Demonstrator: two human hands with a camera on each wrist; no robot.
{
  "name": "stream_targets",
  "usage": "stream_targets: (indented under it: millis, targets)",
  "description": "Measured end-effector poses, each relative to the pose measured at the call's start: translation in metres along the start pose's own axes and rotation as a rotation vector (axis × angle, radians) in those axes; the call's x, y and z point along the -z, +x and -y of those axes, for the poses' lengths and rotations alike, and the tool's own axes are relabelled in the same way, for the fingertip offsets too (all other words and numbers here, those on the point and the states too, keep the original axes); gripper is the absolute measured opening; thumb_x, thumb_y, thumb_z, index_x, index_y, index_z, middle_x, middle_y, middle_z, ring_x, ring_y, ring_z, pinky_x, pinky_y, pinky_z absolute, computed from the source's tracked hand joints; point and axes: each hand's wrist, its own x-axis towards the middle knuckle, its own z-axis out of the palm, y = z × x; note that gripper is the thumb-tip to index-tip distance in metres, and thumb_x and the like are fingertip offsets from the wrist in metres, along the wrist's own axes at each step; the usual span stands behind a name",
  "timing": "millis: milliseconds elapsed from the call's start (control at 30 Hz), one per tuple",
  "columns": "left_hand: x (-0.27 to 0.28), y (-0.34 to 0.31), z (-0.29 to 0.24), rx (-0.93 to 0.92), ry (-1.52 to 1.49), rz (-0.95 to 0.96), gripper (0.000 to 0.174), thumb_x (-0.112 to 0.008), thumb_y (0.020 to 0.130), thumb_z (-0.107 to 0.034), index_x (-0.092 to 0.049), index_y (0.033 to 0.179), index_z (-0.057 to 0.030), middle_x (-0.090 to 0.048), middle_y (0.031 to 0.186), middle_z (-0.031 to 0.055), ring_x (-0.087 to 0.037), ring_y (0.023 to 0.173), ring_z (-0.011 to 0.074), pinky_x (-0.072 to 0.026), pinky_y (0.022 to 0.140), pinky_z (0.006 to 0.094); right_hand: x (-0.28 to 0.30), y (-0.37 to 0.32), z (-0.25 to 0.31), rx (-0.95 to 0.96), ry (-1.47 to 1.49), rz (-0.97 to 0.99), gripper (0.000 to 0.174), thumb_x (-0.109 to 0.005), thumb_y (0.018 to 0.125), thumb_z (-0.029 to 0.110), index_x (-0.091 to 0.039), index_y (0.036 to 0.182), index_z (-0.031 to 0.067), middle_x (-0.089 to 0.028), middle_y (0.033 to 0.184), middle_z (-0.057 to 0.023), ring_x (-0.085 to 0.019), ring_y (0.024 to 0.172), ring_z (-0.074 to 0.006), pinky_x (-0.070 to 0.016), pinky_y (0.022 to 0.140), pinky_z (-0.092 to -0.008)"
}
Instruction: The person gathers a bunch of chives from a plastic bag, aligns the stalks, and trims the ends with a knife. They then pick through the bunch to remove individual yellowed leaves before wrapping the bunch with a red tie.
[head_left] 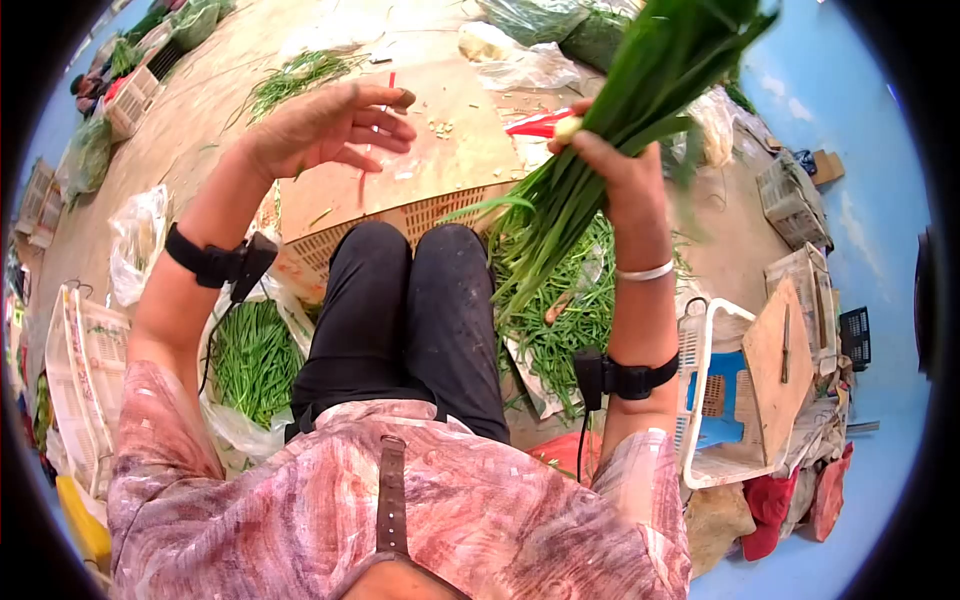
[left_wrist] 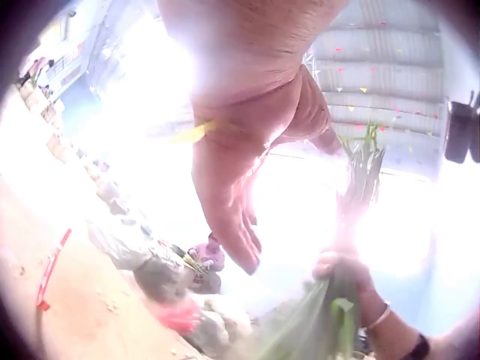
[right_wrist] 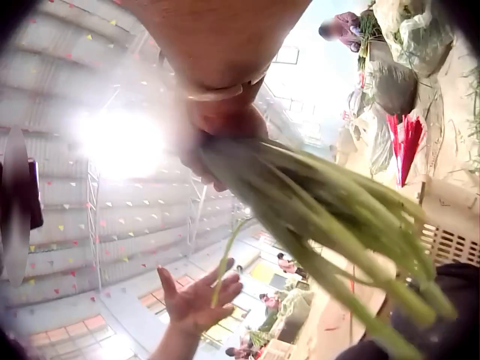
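My right hand point(head_left: 630, 185) grips a thick bunch of garlic chives point(head_left: 655, 75) around its middle. Its dark leaves point up and away, and the pale stalk ends point(right_wrist: 375, 285) hang toward my knees. A small pale lump point(head_left: 567, 129) shows by the fingers. Apart from the bunch, my left hand point(head_left: 335, 125) is raised above the board with fingers loosely spread and nothing gripped. A thin yellow-green leaf point(right_wrist: 222, 274) overlaps that hand in the right wrist view. Loose chives point(head_left: 575, 320) lie heaped beneath the right forearm.
A board point(head_left: 440, 160) rests on plastic crates before my knees, with scraps and a red strip point(left_wrist: 54, 270) on it. A lined container of chives point(head_left: 255, 355) stands at left. At right is a white crate point(head_left: 715, 455) with a wooden board point(head_left: 775, 385) leaning on it.
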Motion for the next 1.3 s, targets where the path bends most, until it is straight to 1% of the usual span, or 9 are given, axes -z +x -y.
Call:
stream_targets:
  millis: [100,300,433,633,667,900,967,1033,1300]
  targets:
    - [-0.019,0.021,0.014,-0.123,0.351,-0.025,0.094,-0.059,0.073,-0.062,-0.028,0.137,0.0002,-0.046,0.129,0.0161,-0.041,0.123,0.0252,-0.0364,0.099,0.0376,0.015,0.013,-0.002,-0.093,0.355,0.097,0.036,-0.057,0.081,0.007,-0.048,0.114,-0.002,-0.061,0.087,-0.0151,-0.062,0.085,-0.0306,-0.0512,0.079,-0.0434]
    - [-0.055,0.04,0.114,0.031,-0.475,0.33,0.103,-0.068,0.061,-0.066,-0.035,0.132,0.0018,-0.051,0.123,0.0145,-0.049,0.113,0.0198,-0.0406,0.095,0.0335,-0.008,0.025,-0.054,-0.232,0.794,0.096,0.033,-0.055,0.081,0.008,-0.049,0.112,-0.0004,-0.061,0.091,-0.0123,-0.061,0.085,-0.0249,-0.0492,0.085,-0.0497]
    - [-0.091,0.026,0.128,-0.055,-0.853,0.346,0.092,-0.068,0.062,-0.062,-0.045,0.124,0.0021,-0.054,0.119,0.0169,-0.055,0.108,0.0282,-0.0445,0.093,0.039,-0.027,0.033,-0.096,-0.309,0.921,0.158,0.034,-0.058,0.08,0.011,-0.05,0.112,-0.0008,-0.06,0.093,-0.013,-0.061,0.085,-0.026,-0.0504,0.084,-0.0483]
    - [-0.109,0.007,0.172,-0.061,-1.398,0.046,0.076,-0.074,0.069,-0.04,-0.044,0.126,-0.0003,-0.055,0.118,0.0177,-0.056,0.107,0.0307,-0.0452,0.091,0.0494,-0.055,0.049,-0.162,-0.632,0.963,0.096,0.036,-0.059,0.081,0.014,-0.05,0.11,-0.0051,-0.061,0.093,-0.0189,-0.062,0.085,-0.0284,-0.0549,0.073,-0.044]
    - [-0.107,0.006,0.173,-0.006,-1.282,-0.04,0.101,-0.074,0.063,-0.052,-0.029,0.136,0.0002,-0.035,0.134,0.0276,-0.03,0.127,0.0434,-0.0278,0.103,0.0532,-0.057,0.053,-0.172,-0.65,0.965,0.099,0.036,-0.059,0.081,0.014,-0.05,0.11,-0.0051,-0.061,0.093,-0.0189,-0.062,0.085,-0.0284,-0.0549,0.073,-0.044]
    - [-0.102,0.023,0.149,-0.264,-1.506,-0.063,0.102,-0.071,0.065,-0.057,-0.026,0.137,-0.0017,-0.031,0.135,0.0303,-0.032,0.125,0.0452,-0.0306,0.101,0.0548,-0.081,0.09,-0.202,-0.793,1.056,0.251,0.043,-0.057,0.083,0.03,-0.055,0.105,-0.0078,-0.062,0.091,-0.0205,-0.063,0.082,-0.029,-0.0545,0.072,-0.0405]
    - [-0.091,0.032,0.163,-0.276,-1.539,-0.031,0.096,-0.069,0.068,-0.054,-0.027,0.137,-0.0016,-0.032,0.135,0.0301,-0.034,0.124,0.0453,-0.0317,0.099,0.0575,-0.088,0.099,-0.205,-0.773,0.705,0.153,0.047,-0.058,0.083,0.036,-0.057,0.102,-0.0067,-0.063,0.085,-0.0194,-0.064,0.075,-0.0266,-0.0551,0.069,-0.0369]
    - [-0.079,0.04,0.178,-0.275,-1.571,-0.036,0.087,-0.067,0.073,-0.048,-0.03,0.136,-0.0009,-0.034,0.133,0.0301,-0.034,0.124,0.0463,-0.0328,0.097,0.0583,-0.076,0.11,-0.237,-0.794,-0.391,-0.019,0.056,-0.058,0.082,0.047,-0.06,0.1,-0.0057,-0.065,0.084,-0.0185,-0.064,0.066,-0.0265,-0.0514,0.058,-0.0343]
    - [-0.08,0.046,0.198,-0.242,-1.814,-0.163,0.073,-0.066,0.075,-0.032,-0.034,0.133,-0.0008,-0.034,0.133,0.0302,-0.029,0.124,0.0507,-0.0225,0.1,0.0637,-0.027,0.058,-0.24,-0.374,-0.799,-0.02,0.053,-0.05,0.09,0.038,-0.052,0.112,-0.0102,-0.061,0.086,-0.0131,-0.061,0.072,-0.0154,-0.0474,0.055,-0.0229]
